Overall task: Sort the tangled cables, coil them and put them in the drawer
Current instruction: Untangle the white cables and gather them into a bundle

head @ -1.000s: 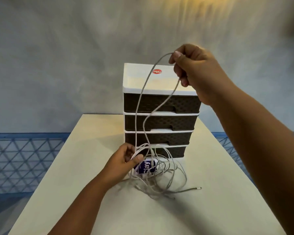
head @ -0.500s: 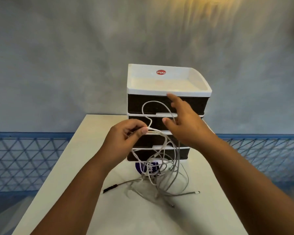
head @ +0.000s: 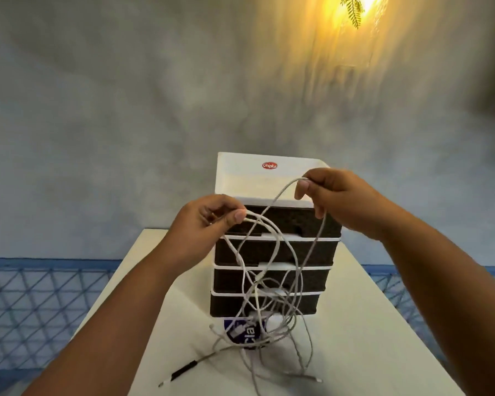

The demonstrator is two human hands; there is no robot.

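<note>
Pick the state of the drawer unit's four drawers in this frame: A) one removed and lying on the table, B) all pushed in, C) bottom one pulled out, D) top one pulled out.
B: all four dark fronts of the drawer unit sit flush in the frame, none pulled out, behind the hanging cables.

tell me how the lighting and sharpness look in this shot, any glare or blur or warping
Head view: a warm lamp at the top right glares yellow and streaks down the grey wall; the far right corner is dark and smeared; the wide lens makes the drawer unit taper downward; both hands, left and right, and the cables are fairly sharp.
</note>
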